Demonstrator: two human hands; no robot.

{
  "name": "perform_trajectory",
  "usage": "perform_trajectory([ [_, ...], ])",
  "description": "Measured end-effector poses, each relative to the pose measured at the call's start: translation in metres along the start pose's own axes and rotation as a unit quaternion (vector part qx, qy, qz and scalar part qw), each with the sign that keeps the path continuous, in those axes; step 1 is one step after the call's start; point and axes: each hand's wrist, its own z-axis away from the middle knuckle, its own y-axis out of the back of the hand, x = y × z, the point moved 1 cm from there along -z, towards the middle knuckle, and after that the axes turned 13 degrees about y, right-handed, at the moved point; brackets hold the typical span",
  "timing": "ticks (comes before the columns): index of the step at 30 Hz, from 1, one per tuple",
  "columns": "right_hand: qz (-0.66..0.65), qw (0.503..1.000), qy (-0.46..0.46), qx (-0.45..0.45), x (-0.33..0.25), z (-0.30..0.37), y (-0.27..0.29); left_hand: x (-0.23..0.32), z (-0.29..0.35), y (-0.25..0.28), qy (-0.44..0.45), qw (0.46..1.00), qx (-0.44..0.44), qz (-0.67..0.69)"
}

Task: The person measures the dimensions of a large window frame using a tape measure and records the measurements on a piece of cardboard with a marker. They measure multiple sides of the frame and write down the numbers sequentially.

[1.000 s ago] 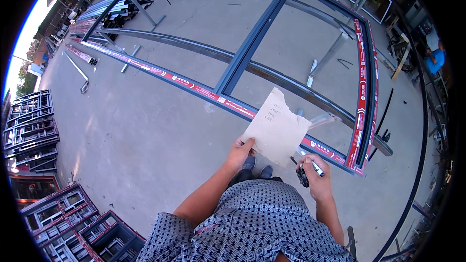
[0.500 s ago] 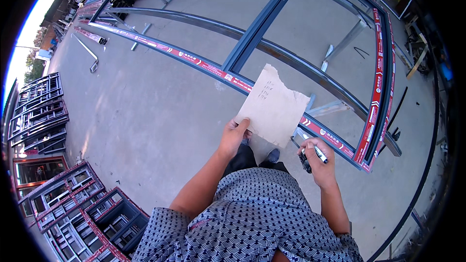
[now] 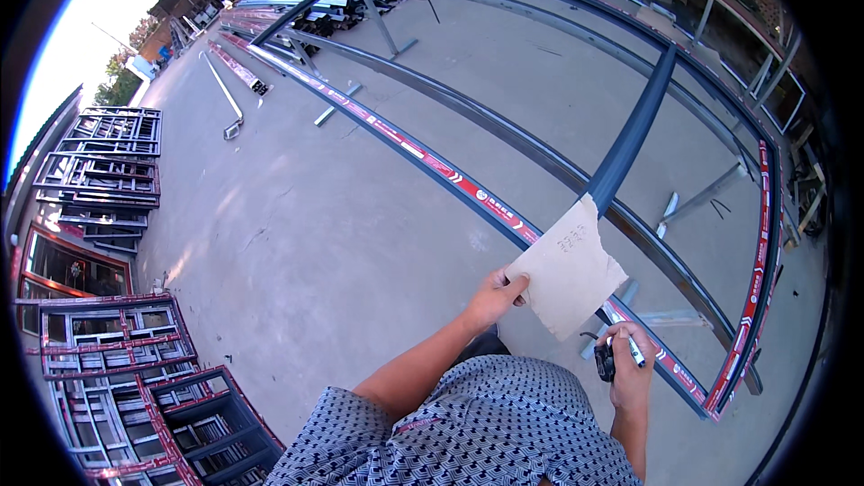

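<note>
The grey concrete floor (image 3: 315, 243) is carrying a red-wrapped bundle of profiles (image 3: 238, 67), a pale bent rod (image 3: 222, 86) and stacked frames (image 3: 135, 343) at left — while a raised metal beam (image 3: 504, 129) is supporting the large dark frame (image 3: 432, 162).

View turned leftward

The view has been swung left, and the stacked frames (image 3: 99, 158) are shown farther in from the edge. The near end of the dark crossbar (image 3: 637, 126), previously exposed, is now hidden by the torn sheet (image 3: 569, 272).
</note>
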Motion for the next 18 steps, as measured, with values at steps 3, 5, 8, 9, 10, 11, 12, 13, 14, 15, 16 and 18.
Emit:
perform_trajectory([
  [3,0.013,0.997,0.026,-0.065,-0.005,-0.026,-0.045,0.017,0.006,0.054,-0.015,0.999,0.038,0.028],
  [5,0.009,0.994,0.054,-0.095,-0.007,-0.045,-0.076,0.024,0.017,0.09,-0.024,0.996,0.075,0.051],
  [8,0.005,0.987,0.044,-0.153,-0.008,-0.066,-0.11,0.023,0.036,0.131,-0.039,0.985,0.14,0.096],
  [9,0.007,0.984,0.05,-0.172,-0.012,-0.073,-0.121,0.02,0.041,0.145,-0.043,0.98,0.159,0.113],
  [10,0.011,0.98,0.056,-0.191,-0.015,-0.078,-0.134,0.017,0.047,0.157,-0.046,0.974,0.178,0.129],
  [11,0.014,0.976,0.063,-0.208,-0.018,-0.082,-0.144,0.013,0.052,0.166,-0.049,0.968,0.195,0.153],
  [12,0.0,0.974,0.045,-0.222,-0.017,-0.089,-0.154,0.012,0.058,0.176,-0.051,0.96,0.213,0.174],
  [13,-0.002,0.97,0.044,-0.241,-0.015,-0.096,-0.163,0.01,0.064,0.184,-0.053,0.952,0.229,0.196],
  [14,-0.006,0.964,0.045,-0.262,-0.014,-0.103,-0.174,0.007,0.073,0.192,-0.057,0.946,0.246,0.206],
  [15,-0.009,0.959,0.045,-0.281,-0.011,-0.11,-0.181,0.002,0.08,0.197,-0.061,0.94,0.26,0.214],
  [16,-0.015,0.953,0.058,-0.298,-0.01,-0.117,-0.19,0.0,0.085,0.202,-0.063,0.934,0.274,0.223],
  [18,-0.017,0.946,0.055,-0.319,-0.006,-0.132,-0.209,0.001,0.093,0.209,-0.075,0.926,0.293,0.227],
])
